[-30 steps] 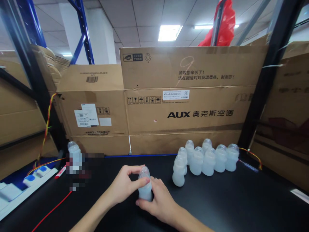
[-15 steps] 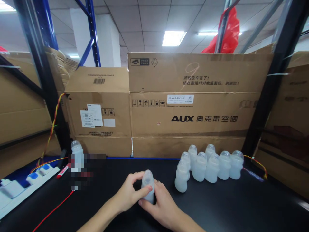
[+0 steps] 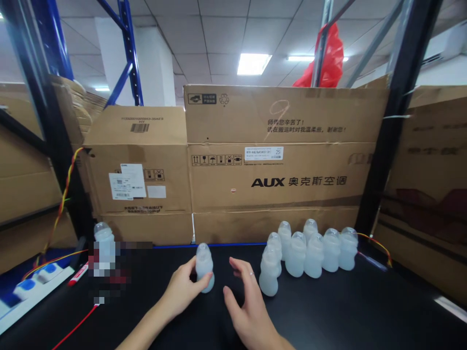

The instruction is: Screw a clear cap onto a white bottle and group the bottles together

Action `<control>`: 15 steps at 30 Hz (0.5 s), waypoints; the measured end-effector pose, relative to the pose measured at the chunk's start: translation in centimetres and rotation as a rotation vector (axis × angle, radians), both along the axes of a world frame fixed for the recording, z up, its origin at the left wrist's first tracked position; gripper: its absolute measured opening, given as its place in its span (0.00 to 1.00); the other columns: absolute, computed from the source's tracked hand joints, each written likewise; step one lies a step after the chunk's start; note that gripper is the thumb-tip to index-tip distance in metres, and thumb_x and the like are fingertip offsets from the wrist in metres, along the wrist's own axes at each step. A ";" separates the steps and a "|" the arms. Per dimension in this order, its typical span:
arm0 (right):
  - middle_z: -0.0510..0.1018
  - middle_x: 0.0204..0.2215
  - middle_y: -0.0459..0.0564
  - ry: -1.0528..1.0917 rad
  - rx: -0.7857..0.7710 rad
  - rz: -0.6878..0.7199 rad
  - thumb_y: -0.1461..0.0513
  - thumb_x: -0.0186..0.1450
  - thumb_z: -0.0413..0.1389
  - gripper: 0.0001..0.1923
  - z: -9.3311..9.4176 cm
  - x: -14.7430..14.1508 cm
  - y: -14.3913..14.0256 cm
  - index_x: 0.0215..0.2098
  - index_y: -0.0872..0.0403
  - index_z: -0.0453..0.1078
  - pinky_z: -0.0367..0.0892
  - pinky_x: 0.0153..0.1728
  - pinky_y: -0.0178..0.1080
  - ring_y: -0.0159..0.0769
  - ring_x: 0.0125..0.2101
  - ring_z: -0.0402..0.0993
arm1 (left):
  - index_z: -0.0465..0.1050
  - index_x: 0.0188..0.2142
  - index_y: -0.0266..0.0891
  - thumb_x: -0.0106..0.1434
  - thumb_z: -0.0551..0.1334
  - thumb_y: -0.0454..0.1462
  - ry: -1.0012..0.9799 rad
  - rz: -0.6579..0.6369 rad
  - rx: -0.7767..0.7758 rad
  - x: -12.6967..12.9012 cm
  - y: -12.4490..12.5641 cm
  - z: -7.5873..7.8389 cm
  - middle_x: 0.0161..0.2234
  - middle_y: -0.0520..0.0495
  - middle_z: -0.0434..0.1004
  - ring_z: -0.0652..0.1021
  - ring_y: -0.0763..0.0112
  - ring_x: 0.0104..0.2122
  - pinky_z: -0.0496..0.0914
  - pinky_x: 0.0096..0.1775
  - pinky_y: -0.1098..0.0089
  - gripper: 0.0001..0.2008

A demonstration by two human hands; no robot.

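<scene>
Left hand (image 3: 182, 287) clamps the capped baby bottle (image 3: 204, 267) by its body, upright. Right hand (image 3: 246, 301) hovers open beside it, empty, near the bottle cluster (image 3: 310, 250).

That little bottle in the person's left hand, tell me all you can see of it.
The bottle is small, milky-white translucent plastic by its look, with a rounded body narrowing at a waist and a clear domed cap on top. It stands upright, its base at the black table. The left hand grips it, thumb in front, fingers behind. The right hand is open beside it, not touching. It stands apart from the cluster of like bottles to its right.
</scene>
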State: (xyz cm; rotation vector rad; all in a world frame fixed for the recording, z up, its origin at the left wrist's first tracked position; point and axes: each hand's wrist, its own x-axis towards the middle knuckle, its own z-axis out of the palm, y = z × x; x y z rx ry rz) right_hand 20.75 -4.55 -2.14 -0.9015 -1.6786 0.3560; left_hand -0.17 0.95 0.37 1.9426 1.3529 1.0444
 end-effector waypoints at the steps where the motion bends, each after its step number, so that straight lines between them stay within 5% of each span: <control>1: 0.67 0.60 0.55 -0.007 0.090 -0.024 0.65 0.72 0.51 0.26 1.2 0.7 0.0 0.66 0.48 0.59 0.69 0.60 0.45 0.41 0.60 0.68 | 0.78 0.45 0.42 0.60 0.68 0.45 0.032 0.057 0.024 -0.7 0.6 -0.3 0.39 0.48 0.86 0.82 0.60 0.38 0.74 0.44 0.66 0.16; 4: 0.72 0.55 0.54 -0.021 0.420 -0.172 0.66 0.71 0.53 0.20 5.4 4.9 0.7 0.60 0.49 0.66 0.68 0.60 0.46 0.41 0.57 0.71 | 0.74 0.49 0.44 0.57 0.68 0.45 0.049 0.174 0.047 -2.8 2.2 -1.1 0.42 0.47 0.86 0.83 0.56 0.41 0.75 0.47 0.62 0.21; 7: 0.76 0.49 0.55 0.140 0.641 -0.530 0.60 0.68 0.59 0.14 7.9 12.6 2.9 0.52 0.53 0.72 0.65 0.60 0.54 0.46 0.54 0.72 | 0.69 0.56 0.45 0.52 0.72 0.49 -0.100 0.199 0.049 -3.6 2.9 -1.0 0.51 0.43 0.83 0.82 0.50 0.49 0.74 0.54 0.55 0.33; 10: 0.73 0.55 0.59 0.537 0.400 -0.930 0.51 0.67 0.57 0.21 7.4 22.1 5.1 0.53 0.55 0.72 0.64 0.61 0.54 0.49 0.57 0.70 | 0.61 0.64 0.45 0.47 0.76 0.53 -0.393 0.176 0.098 -3.1 2.9 -0.3 0.63 0.37 0.72 0.76 0.46 0.60 0.69 0.62 0.50 0.48; 13: 0.75 0.53 0.65 0.686 0.210 -0.969 0.47 0.65 0.54 0.25 5.1 29.9 6.0 0.49 0.57 0.73 0.64 0.60 0.55 0.53 0.56 0.72 | 0.59 0.66 0.43 0.50 0.72 0.59 -0.638 0.206 0.083 -1.7 2.7 0.4 0.65 0.36 0.69 0.72 0.46 0.63 0.66 0.65 0.48 0.50; 15: 0.79 0.47 0.66 0.766 0.042 -0.891 0.44 0.64 0.53 0.25 3.5 33.0 6.2 0.42 0.56 0.74 0.70 0.50 0.54 0.53 0.48 0.78 | 0.59 0.66 0.43 0.54 0.68 0.63 -0.747 0.254 0.052 -0.3 2.5 0.5 0.65 0.37 0.68 0.69 0.47 0.65 0.62 0.68 0.50 0.48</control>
